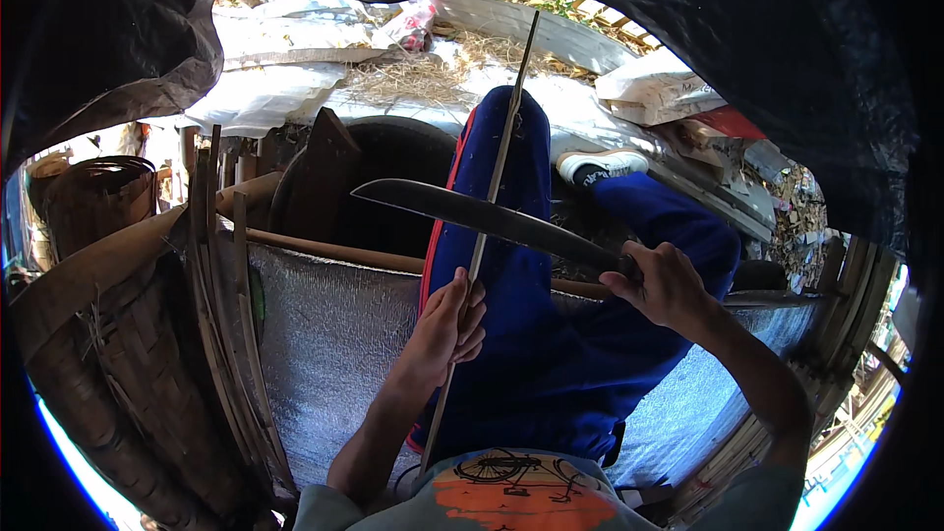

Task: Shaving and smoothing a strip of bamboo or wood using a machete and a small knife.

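Observation:
A long thin strip [498,167], which looks like split bamboo, runs from my waist up past my blue-trousered knee. My left hand [451,329] is closed around its lower part, thumb along the strip. In my right hand [664,283] is the dark handle of a machete [472,213]. Its broad blade points left and lies across the strip, above my left fist. Whether the edge touches the strip or only passes over it, I cannot tell. My legs, in blue trousers [580,354] with a red side stripe, are beneath the strip and blade.
Silvery foil sheeting [329,334] lines the surface beneath me. Upright bamboo slats [214,315] and a woven panel [128,374] stand at left. A dark round basin [383,177] sits beyond my left knee. Dark plastic sheeting [787,59] hangs overhead; a white-soled shoe [602,165] shows ahead.

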A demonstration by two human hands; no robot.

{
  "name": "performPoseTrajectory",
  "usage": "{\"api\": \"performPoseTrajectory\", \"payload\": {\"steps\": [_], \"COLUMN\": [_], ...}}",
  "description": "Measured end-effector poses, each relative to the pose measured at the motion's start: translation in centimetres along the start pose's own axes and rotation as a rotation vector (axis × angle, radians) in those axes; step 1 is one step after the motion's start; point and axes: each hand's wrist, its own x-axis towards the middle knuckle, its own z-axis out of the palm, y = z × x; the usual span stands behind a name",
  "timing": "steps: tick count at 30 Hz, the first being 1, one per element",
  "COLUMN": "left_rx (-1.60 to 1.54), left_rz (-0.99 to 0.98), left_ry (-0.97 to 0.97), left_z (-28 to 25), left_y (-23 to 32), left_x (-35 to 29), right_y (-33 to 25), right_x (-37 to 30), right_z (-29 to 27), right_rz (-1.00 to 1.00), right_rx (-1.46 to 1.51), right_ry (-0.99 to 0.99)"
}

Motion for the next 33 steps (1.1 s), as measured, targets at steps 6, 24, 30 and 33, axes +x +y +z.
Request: {"api": "performPoseTrajectory", "payload": {"steps": [6, 24, 30, 33], "left_rx": [0.094, 0.065, 0.131, 0.130], "left_rz": [0.042, 0.105, 0.136, 0.157], "left_ry": [0.108, 0.043, 0.096, 0.133], "left_z": [0.8, 0.3, 0.8, 0.8], "left_y": [-0.4, -0.3, -1.1, -1.0], "left_x": [0.3, 0.2, 0.0, 0.3], "right_y": [1.6, -0.6, 1.2, 1.4], "right_x": [2.1, -1.0, -0.4, 1.1], "right_z": [-1.1, -0.7, 1.2, 0.9], "right_rz": [-0.019, 0.049, -0.016, -0.044], "right_rx": [-0.135, 0.151, 0.134, 0.008], "right_ry": [0.010, -0.060, -0.043, -0.009]}}
